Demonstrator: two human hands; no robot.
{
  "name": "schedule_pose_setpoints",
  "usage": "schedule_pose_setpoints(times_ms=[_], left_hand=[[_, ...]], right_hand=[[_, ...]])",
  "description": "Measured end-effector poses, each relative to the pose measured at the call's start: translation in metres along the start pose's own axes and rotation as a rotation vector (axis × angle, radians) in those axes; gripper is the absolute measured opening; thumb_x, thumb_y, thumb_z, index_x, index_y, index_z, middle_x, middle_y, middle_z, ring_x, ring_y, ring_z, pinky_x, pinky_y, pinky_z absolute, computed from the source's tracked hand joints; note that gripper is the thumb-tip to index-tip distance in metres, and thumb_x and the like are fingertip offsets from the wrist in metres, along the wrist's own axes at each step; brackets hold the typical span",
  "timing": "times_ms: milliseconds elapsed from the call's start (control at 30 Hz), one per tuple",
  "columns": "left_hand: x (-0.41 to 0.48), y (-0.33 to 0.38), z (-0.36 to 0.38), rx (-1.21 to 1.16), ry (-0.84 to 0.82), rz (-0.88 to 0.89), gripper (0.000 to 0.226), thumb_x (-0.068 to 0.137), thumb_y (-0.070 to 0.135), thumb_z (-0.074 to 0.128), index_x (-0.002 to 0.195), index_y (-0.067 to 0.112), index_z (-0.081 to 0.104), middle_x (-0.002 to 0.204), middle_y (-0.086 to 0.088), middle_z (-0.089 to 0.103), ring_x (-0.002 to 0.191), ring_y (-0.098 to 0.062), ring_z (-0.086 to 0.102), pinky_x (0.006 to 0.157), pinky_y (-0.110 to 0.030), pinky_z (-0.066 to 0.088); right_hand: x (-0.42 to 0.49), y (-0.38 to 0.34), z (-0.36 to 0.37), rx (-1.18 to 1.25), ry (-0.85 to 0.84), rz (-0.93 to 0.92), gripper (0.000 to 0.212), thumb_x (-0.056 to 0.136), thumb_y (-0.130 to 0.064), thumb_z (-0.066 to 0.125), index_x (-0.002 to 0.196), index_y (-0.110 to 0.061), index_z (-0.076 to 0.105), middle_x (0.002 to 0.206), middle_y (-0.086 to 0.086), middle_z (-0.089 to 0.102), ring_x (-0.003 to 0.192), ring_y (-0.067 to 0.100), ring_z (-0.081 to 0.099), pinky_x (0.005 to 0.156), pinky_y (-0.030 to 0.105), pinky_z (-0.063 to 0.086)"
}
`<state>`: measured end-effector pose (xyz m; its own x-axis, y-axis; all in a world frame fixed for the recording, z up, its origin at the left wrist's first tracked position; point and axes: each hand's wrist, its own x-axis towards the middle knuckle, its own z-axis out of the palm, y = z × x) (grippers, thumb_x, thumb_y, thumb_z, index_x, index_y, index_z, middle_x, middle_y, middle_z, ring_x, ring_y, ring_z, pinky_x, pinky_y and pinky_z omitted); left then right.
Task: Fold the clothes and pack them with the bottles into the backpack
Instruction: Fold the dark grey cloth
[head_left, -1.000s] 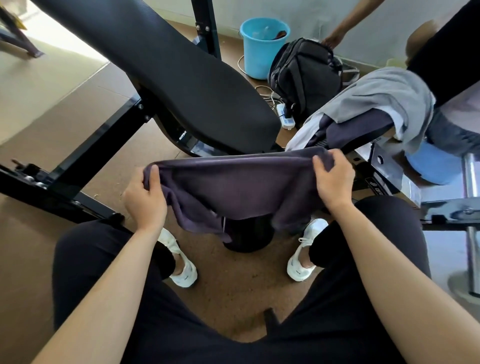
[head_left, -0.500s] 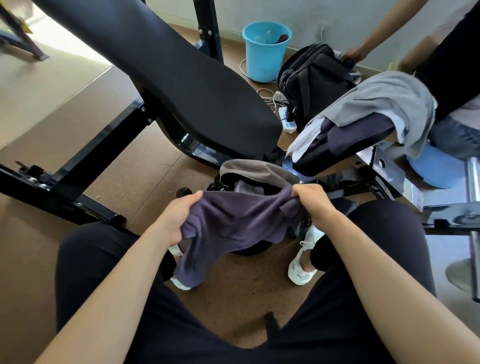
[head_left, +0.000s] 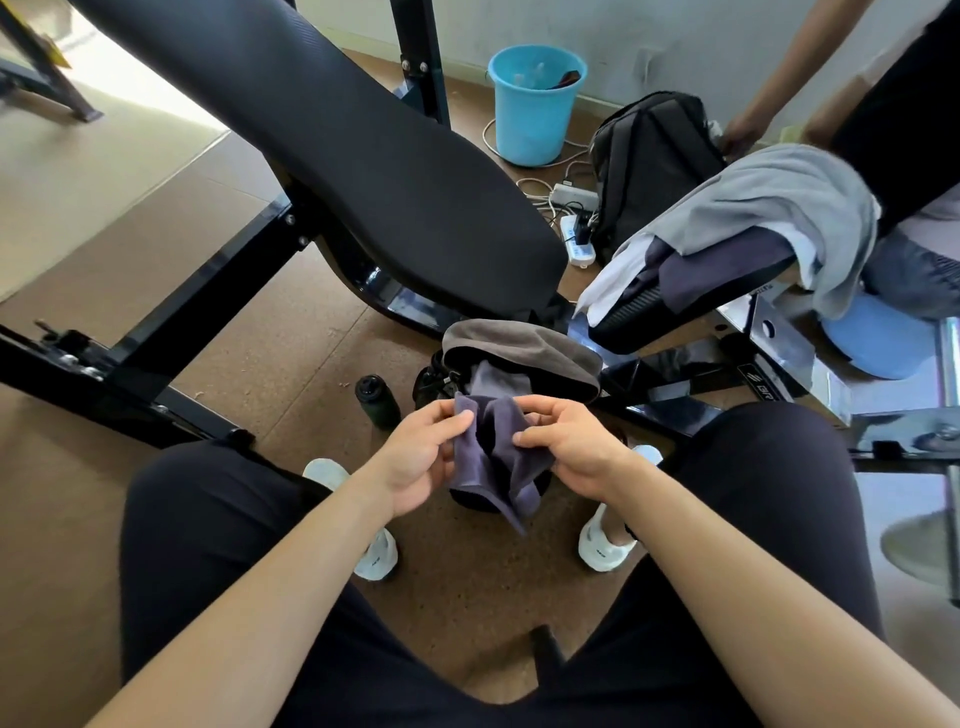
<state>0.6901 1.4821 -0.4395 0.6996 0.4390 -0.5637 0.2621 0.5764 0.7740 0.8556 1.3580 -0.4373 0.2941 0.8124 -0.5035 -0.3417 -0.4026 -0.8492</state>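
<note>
Head view: left hand (head_left: 421, 457) and right hand (head_left: 571, 447) both pinch the purple garment (head_left: 498, 462), each grip clenched on it, just above the open backpack (head_left: 519, 343) between the feet. The loose tail hangs, so it may unfold or snag the rim. Versus earlier: hands closer, cloth bunched smaller.

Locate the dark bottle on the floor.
Head view, centre-left: the dark bottle stands upright on the brown floor, just left of the open backpack and beyond the left hand.
</note>
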Motion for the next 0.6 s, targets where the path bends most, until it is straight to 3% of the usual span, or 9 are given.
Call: schedule_pose_setpoints(times_ms=[67,200,300,367,500,600], left_hand=[[0.002,-0.005,0.002,0.025,-0.004,-0.007,0.027,0.103,0.012,0.057,0.13,0.011,0.06,0.119,-0.013,0.072,0.106,-0.027,0.072,0.083,-0.04,0.06],[0.006,-0.015,0.004,0.095,0.048,-0.03,0.025,0.102,0.012,0.06,0.126,0.01,0.062,0.12,-0.018,0.071,0.103,-0.03,0.07,0.09,-0.05,0.057],[0.009,-0.021,0.005,0.134,0.101,-0.022,0.017,0.101,0.01,0.061,0.118,0.012,0.064,0.103,-0.007,0.075,0.092,-0.023,0.072,0.074,-0.04,0.061],[0.013,-0.024,0.006,0.143,0.124,-0.015,0.015,0.101,0.01,0.061,0.115,0.014,0.064,0.097,-0.003,0.076,0.089,-0.022,0.072,0.072,-0.038,0.06],[0.02,-0.027,0.005,0.155,0.17,-0.014,0.015,0.1,0.009,0.062,0.114,0.014,0.063,0.096,-0.004,0.074,0.084,-0.021,0.072,0.065,-0.033,0.06],[0.029,-0.027,0.003,0.164,0.201,-0.028,0.018,0.099,0.011,0.064,0.117,0.014,0.064,0.099,-0.007,0.074,0.08,-0.019,0.072,0.061,-0.03,0.058]], right_hand=[[0.0,0.006,0.007,-0.03,0.027,-0.024,0.039,0.088,0.014,0.063,0.116,-0.011,0.074,0.105,0.013,0.076,0.099,0.022,0.071,0.086,0.034,0.058],[0.002,0.016,0.017,-0.097,0.116,-0.041,0.027,0.085,0.004,0.076,0.105,-0.013,0.078,0.096,0.006,0.078,0.093,0.016,0.072,0.077,0.024,0.056],[0.005,0.021,0.019,-0.063,0.104,-0.018,0.021,0.088,0.002,0.074,0.103,-0.013,0.077,0.097,0.008,0.077,0.096,0.021,0.073,0.079,0.032,0.057],[0.008,0.023,0.02,-0.078,0.089,-0.01,0.02,0.089,0.002,0.072,0.101,-0.015,0.075,0.092,0.009,0.075,0.09,0.022,0.072,0.08,0.039,0.058],[0.015,0.025,0.023,-0.106,0.075,0.004,0.028,0.089,0.005,0.072,0.113,-0.008,0.066,0.088,0.014,0.066,0.085,0.026,0.07,0.08,0.043,0.06],[0.023,0.023,0.023,-0.138,0.089,-0.019,0.039,0.088,0.004,0.073,0.121,-0.011,0.06,0.08,0.01,0.065,0.08,0.025,0.07,0.071,0.04,0.061]])
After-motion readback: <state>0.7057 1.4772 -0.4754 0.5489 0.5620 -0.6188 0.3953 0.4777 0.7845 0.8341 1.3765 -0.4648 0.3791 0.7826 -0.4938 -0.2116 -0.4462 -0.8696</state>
